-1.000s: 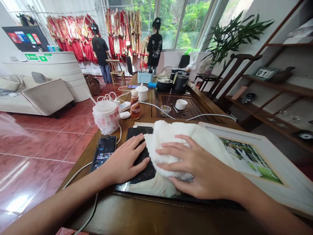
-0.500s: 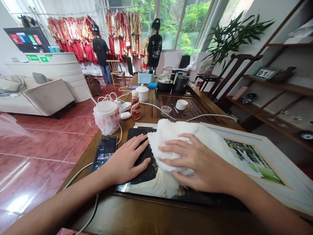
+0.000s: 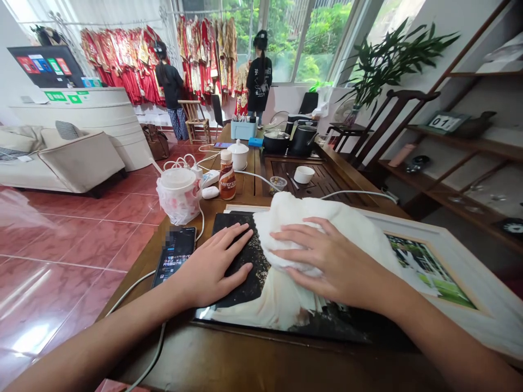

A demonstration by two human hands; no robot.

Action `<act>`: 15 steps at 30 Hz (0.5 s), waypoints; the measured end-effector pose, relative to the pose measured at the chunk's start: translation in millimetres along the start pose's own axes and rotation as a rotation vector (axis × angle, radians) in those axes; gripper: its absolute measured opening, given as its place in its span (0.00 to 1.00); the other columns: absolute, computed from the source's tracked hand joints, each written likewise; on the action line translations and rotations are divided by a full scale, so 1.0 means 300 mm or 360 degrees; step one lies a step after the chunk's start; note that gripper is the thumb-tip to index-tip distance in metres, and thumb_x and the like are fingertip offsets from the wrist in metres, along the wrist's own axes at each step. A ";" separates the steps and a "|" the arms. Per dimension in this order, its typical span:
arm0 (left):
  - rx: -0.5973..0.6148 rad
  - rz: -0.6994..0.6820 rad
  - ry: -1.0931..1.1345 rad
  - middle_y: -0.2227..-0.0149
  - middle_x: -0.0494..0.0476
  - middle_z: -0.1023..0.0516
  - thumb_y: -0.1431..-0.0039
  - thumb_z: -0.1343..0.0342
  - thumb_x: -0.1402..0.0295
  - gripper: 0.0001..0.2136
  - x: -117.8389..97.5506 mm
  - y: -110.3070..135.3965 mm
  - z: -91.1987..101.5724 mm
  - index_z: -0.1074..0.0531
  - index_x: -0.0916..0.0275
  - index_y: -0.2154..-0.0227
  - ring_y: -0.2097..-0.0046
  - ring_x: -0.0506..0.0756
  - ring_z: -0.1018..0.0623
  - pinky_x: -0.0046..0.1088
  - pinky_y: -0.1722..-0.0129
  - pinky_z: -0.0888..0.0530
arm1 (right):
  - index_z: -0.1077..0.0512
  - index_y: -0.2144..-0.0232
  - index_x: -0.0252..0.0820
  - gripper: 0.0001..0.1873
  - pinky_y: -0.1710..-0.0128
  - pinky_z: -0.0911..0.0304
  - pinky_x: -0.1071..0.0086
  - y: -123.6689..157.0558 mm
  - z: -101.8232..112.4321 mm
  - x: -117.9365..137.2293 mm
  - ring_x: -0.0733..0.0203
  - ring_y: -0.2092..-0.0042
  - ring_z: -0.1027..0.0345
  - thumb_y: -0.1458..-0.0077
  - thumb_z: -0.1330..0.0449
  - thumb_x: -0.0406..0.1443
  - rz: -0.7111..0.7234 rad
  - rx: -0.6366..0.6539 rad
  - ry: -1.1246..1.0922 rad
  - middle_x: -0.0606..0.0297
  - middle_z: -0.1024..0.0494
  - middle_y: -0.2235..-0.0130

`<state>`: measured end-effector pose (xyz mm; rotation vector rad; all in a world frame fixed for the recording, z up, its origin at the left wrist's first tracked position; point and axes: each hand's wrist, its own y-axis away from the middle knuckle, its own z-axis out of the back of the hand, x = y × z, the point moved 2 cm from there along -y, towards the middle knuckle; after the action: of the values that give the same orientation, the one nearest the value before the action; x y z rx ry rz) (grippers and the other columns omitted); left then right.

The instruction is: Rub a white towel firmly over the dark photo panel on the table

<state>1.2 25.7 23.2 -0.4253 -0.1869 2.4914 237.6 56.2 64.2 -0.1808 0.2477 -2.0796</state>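
A glossy dark photo panel [image 3: 253,316] with a pale draped fabric in its picture lies on the wooden table. My left hand [image 3: 214,267] rests flat on the panel's left part, fingers spread, holding nothing. Bunched under my right hand [image 3: 330,267] is a fluffy white towel [image 3: 286,209], pressed onto the panel with the fingers curved over it. The towel hides the panel's upper right part and overlaps a white-bordered framed photo [image 3: 433,272] on the right.
Left of the panel lies a phone [image 3: 175,256] beside a white cable. Beyond are a bagged white tub [image 3: 177,198], a brown-labelled bottle [image 3: 227,177], a lidded white cup [image 3: 238,155] and a small white bowl [image 3: 304,174]. Two people stand at the clothes racks.
My right hand and the towel have slid slightly away from me and to the right, uncovering more of the panel's speckled picture. My left hand has stayed almost in place.
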 end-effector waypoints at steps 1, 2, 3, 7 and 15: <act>-0.0002 0.0000 -0.0001 0.31 0.62 0.47 0.31 0.52 0.59 0.27 0.002 0.000 -0.001 0.47 0.61 0.33 0.31 0.61 0.46 0.43 0.33 0.45 | 0.27 0.50 0.56 0.16 0.41 0.53 0.48 0.002 0.001 0.020 0.53 0.41 0.36 0.39 0.46 0.39 0.0042 0.0025 -0.0024 0.67 0.28 0.42; -0.0006 -0.0003 0.0004 0.31 0.62 0.47 0.31 0.52 0.59 0.26 0.003 0.000 -0.001 0.46 0.62 0.34 0.31 0.61 0.46 0.43 0.33 0.44 | 0.27 0.50 0.56 0.16 0.40 0.54 0.49 0.003 0.002 0.039 0.54 0.41 0.36 0.39 0.46 0.39 0.0089 0.0057 -0.0049 0.69 0.28 0.41; -0.0009 -0.0010 0.0012 0.32 0.62 0.46 0.32 0.52 0.60 0.26 0.004 0.000 -0.002 0.44 0.61 0.35 0.31 0.62 0.46 0.43 0.33 0.44 | 0.28 0.49 0.57 0.16 0.39 0.55 0.49 0.004 0.001 0.055 0.55 0.40 0.37 0.38 0.46 0.39 0.0134 0.0088 -0.0068 0.70 0.29 0.41; -0.0010 -0.0023 0.0018 0.32 0.63 0.45 0.32 0.51 0.61 0.24 0.007 0.000 -0.002 0.42 0.62 0.36 0.32 0.62 0.45 0.43 0.33 0.43 | 0.31 0.46 0.57 0.17 0.39 0.57 0.50 0.001 -0.005 0.074 0.57 0.39 0.39 0.37 0.48 0.39 0.0192 0.0139 -0.0041 0.70 0.31 0.40; 0.0006 -0.0002 -0.0040 0.32 0.64 0.45 0.31 0.53 0.58 0.25 0.009 0.001 -0.011 0.42 0.64 0.36 0.32 0.63 0.45 0.44 0.33 0.43 | 0.31 0.46 0.54 0.19 0.37 0.54 0.53 0.007 0.068 0.061 0.57 0.38 0.41 0.40 0.44 0.42 0.0164 -0.0103 0.0039 0.64 0.32 0.39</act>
<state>0.1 27.0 19.2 -0.3928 -0.1925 2.4966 235.2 37.2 83.9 -0.1781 0.3325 -1.9736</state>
